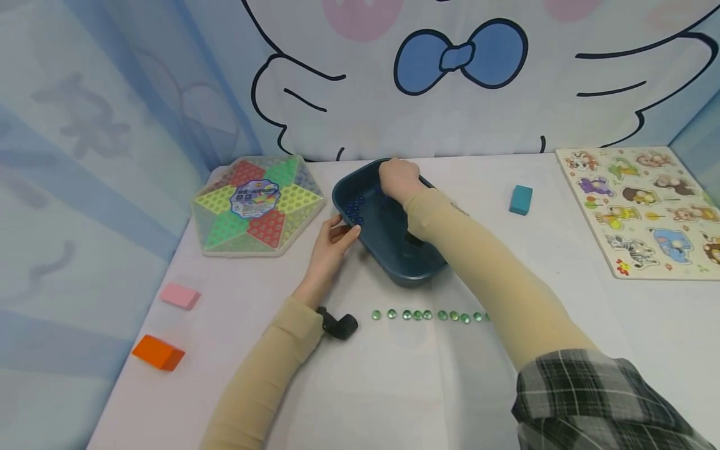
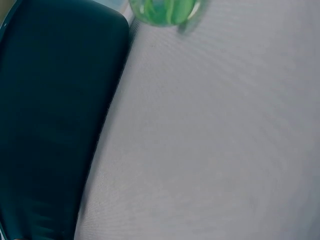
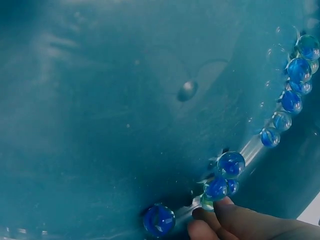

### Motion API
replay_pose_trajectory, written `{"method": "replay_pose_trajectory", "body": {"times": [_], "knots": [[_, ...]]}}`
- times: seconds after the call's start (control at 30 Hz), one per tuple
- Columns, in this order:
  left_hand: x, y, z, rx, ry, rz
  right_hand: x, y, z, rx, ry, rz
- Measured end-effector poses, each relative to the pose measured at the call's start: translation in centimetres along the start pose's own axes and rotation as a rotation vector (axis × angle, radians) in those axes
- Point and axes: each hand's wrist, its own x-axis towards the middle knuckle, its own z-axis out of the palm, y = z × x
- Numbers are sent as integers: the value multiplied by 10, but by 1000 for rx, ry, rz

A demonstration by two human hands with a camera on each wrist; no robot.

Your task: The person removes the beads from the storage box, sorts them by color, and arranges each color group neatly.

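Right grip (image 3: 245,220) — nearly closed — pinches marble (image 3: 206,203); left grip (image 1: 326,255) holds tub (image 1: 396,247)

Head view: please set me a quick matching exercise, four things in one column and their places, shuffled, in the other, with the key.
Things
1. Green marbles
2. Blue marbles
3. Chinese checkers box
4. Animal puzzle board

Places
A. Inside the dark teal basin
B. At the right side of the white table
C. In a row on the wearer's side of the basin
D. Left of the basin

Pairs: 1-C, 2-A, 3-D, 4-B
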Motion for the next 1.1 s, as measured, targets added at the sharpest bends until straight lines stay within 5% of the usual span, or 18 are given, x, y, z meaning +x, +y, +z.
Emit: {"method": "replay_pose_trajectory", "body": {"times": [0.57, 0.87, 1.1], "knots": [[-2, 2, 2, -12, -11, 7, -5, 11, -19, -9, -42, -9], [-2, 3, 0, -27, -26, -16, -23, 27, -53, 257, -127, -126], [-5, 6, 0, -16, -16, -11, -41, 44, -66, 414, -100, -161]]}}
